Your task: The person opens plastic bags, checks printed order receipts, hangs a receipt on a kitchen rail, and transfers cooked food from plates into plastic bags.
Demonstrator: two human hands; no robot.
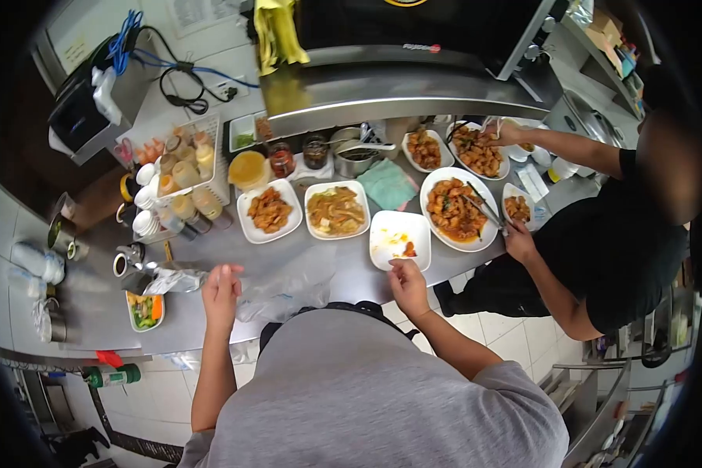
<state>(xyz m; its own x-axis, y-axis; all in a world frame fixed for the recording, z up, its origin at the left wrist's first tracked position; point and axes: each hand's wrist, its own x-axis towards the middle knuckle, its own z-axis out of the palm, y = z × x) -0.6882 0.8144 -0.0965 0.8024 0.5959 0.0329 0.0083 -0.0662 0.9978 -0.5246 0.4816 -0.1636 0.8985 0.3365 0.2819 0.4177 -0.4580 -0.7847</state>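
My right hand (409,287) is at the near rim of a white square plate (378,251), its curled fingers gripping the edge. Sauce smears and a small piece of food (409,249) lie on that plate. My left hand (221,296) is raised beside a clear plastic bag (288,288), fingers loosely bent and apart, holding nothing I can see. Behind the bag stand a dish of glazed fried pieces (269,210) and a dish of noodle-like food with cabbage (337,210). A large oval plate of saucy meat (452,209) is right of the square plate.
On the right a co-worker in black holds tongs (485,207) over the oval plate and reaches to a rear dish (476,152). A basket of sauce bottles (220,168), a bowl of vegetables (144,310), a green cloth (386,186) and a pot (356,162) share the steel counter (203,257).
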